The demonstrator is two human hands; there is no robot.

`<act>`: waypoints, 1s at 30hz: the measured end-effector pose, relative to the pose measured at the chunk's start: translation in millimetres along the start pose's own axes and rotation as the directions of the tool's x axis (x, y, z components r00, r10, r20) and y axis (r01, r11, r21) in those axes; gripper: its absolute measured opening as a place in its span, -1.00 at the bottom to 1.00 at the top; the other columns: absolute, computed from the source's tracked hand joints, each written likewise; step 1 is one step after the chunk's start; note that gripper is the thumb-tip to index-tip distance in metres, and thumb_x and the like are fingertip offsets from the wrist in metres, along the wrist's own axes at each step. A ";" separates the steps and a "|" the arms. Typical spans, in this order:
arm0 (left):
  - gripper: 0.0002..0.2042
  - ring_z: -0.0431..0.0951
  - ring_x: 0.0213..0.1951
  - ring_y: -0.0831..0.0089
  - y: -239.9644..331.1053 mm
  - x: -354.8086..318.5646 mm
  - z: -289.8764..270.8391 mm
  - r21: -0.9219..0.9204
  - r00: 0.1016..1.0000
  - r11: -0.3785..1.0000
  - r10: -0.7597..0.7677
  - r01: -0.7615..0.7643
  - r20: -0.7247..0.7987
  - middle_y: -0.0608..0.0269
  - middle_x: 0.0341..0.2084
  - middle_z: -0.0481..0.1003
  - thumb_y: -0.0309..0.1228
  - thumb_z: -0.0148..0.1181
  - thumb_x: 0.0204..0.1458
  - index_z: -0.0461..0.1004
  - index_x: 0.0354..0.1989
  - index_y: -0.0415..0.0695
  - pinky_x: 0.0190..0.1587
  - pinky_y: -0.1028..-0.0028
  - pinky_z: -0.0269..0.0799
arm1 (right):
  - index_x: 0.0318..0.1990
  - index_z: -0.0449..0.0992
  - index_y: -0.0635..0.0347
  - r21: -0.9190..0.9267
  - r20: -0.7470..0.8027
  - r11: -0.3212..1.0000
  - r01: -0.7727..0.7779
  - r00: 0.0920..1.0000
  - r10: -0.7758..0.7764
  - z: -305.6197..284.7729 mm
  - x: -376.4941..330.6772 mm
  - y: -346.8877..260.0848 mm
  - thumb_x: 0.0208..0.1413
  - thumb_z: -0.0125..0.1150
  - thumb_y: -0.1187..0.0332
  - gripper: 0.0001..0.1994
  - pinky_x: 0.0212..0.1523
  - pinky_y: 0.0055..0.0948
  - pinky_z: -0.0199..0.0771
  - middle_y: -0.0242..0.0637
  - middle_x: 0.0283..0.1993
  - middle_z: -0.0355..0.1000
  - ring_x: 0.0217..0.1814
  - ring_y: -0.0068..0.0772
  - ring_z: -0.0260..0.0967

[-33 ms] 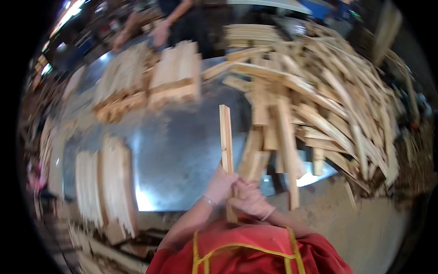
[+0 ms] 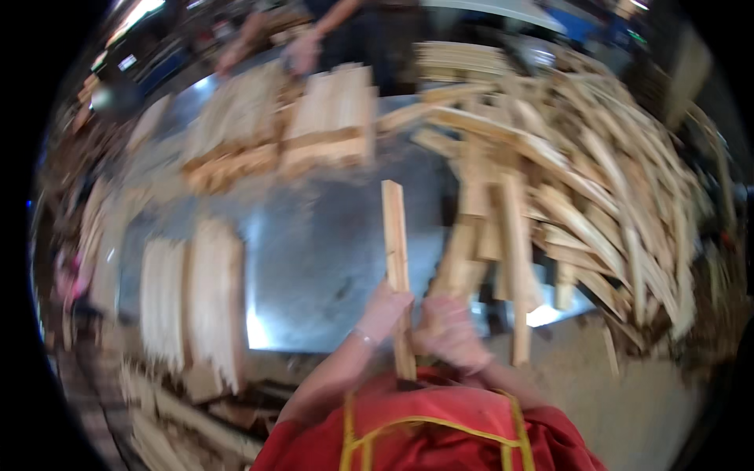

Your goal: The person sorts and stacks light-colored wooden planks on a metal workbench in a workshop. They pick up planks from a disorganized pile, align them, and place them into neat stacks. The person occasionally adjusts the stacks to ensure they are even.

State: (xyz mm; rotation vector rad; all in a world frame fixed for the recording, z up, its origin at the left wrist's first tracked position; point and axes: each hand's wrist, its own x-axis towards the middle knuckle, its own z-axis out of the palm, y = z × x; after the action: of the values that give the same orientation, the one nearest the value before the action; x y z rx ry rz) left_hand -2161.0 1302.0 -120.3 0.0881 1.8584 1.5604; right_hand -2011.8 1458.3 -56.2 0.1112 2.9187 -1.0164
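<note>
A pale wooden strip (image 2: pixel 394 224) stands nearly upright in the picture in front of my red-clad front. My left hand (image 2: pixel 384 310) is closed round its lower middle, and its bottom end comes down close to my apron. Just right of the strip is my right hand (image 2: pixel 452 334), blurred by motion. Its fingers look bent, but whether they touch the strip or hold anything does not show. Right of that hand, several loose wooden strips (image 2: pixel 514 259) stick out toward me from a big heap.
The shiny metal table (image 2: pixel 314 259) spreads ahead of me. Stacked strips stand at near left (image 2: pixel 216 298) and in two far stacks (image 2: pixel 236 118) (image 2: pixel 330 118). A tangled wood heap (image 2: pixel 605 173) fills the right side. Another person's hand (image 2: pixel 302 51) is beyond the far stacks.
My right hand has moved away from the strip, slightly to the right; before, it was against the strip beside my left hand. The whole view has shifted a little.
</note>
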 end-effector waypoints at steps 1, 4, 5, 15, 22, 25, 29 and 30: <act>-0.36 0.66 -0.07 0.15 -27.1 0.7 -46.2 -0.009 0.989 0.996 -0.088 0.088 -0.117 -0.10 -0.08 0.59 -0.34 0.30 0.00 0.37 0.31 -0.31 0.06 0.23 0.56 | 0.39 0.36 0.18 -0.128 -0.214 0.992 0.001 0.977 -0.028 -6.0 -13.5 40.6 0.12 0.37 0.30 -0.35 0.51 -0.02 0.15 -0.01 0.33 0.38 0.42 0.05 0.27; -0.58 0.60 -0.13 -0.13 -64.8 -20.6 -163.1 0.665 0.812 0.745 0.351 0.060 -0.467 -0.16 -0.19 0.59 -0.39 0.25 -0.05 0.51 0.04 -0.23 0.03 0.06 0.54 | 0.41 0.30 0.28 -0.337 -0.543 0.852 -0.400 0.822 0.172 -48.8 -33.4 134.5 0.02 0.47 0.25 -0.21 0.37 -0.04 0.41 0.05 0.31 0.39 0.31 0.09 0.41; -0.54 0.59 -0.03 -0.13 -19.8 -37.7 -174.3 0.616 0.849 0.768 0.199 0.175 -0.490 -0.18 -0.11 0.58 -0.32 0.27 -0.05 0.51 0.07 -0.22 0.06 0.06 0.54 | 0.43 0.28 0.29 -0.365 -0.592 0.756 -0.543 0.762 0.262 -53.5 -53.3 163.9 0.00 0.49 0.22 -0.17 0.36 -0.05 0.42 0.05 0.33 0.38 0.31 0.11 0.41; -0.05 0.14 0.52 -0.05 -72.5 -83.1 -316.2 0.708 0.654 0.026 0.358 0.706 -0.666 -0.01 0.52 0.17 0.02 0.36 0.07 0.05 0.59 -0.10 0.54 0.07 0.08 | 0.48 0.23 0.19 0.226 -0.316 0.831 -0.509 0.768 0.557 -70.5 -53.2 120.5 0.04 0.39 0.24 -0.18 0.45 -0.06 0.30 0.10 0.36 0.33 0.44 0.14 0.29; -0.11 0.34 0.41 0.07 -16.8 -16.9 -45.2 0.400 0.950 0.916 0.090 0.039 -0.298 -0.11 0.51 0.17 -0.12 0.32 0.20 -0.01 0.59 -0.25 0.43 0.27 0.27 | 0.35 0.38 0.23 0.090 -0.529 0.989 -0.115 0.836 0.145 -133.1 -5.3 196.0 0.04 0.39 0.27 -0.32 0.46 -0.10 0.30 0.03 0.36 0.39 0.42 0.11 0.32; -0.06 0.40 0.34 -0.06 16.7 -6.4 35.0 0.461 0.942 0.879 0.046 0.120 -0.332 -0.19 0.49 0.15 -0.12 0.38 0.10 0.00 0.57 -0.23 0.37 0.20 0.35 | 0.40 0.30 0.24 -0.471 -0.512 0.745 -0.471 0.834 0.203 -229.3 2.0 295.3 0.04 0.31 0.29 -0.29 0.48 -0.10 0.25 0.01 0.40 0.37 0.48 0.01 0.28; -0.01 0.40 0.30 -0.16 17.1 10.2 79.4 0.741 0.900 0.620 0.125 0.258 -0.418 -0.26 0.43 0.16 -0.20 0.43 -0.01 -0.01 0.57 -0.18 0.37 0.16 0.36 | 0.44 0.29 -0.02 -0.612 -0.220 0.570 -0.548 0.811 0.543 -288.2 27.3 315.3 0.02 0.34 0.28 -0.25 0.42 -0.06 0.31 -0.08 0.43 0.35 0.49 0.11 0.27; -0.01 0.41 0.30 -0.17 11.5 15.8 76.3 0.739 0.894 0.620 0.132 0.262 -0.428 -0.26 0.43 0.16 -0.23 0.43 -0.02 -0.02 0.57 -0.17 0.36 0.15 0.37 | 0.42 0.30 -0.03 -0.636 -0.158 0.546 -0.545 0.785 0.599 -295.7 37.9 294.9 0.02 0.33 0.28 -0.27 0.41 -0.06 0.33 -0.09 0.42 0.36 0.48 0.12 0.27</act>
State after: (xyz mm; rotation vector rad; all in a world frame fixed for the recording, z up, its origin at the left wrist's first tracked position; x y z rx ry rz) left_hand -2135.8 1376.6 -119.8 0.0512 2.7780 0.5975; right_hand -2031.5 1874.5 -9.7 0.8977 2.6321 0.1305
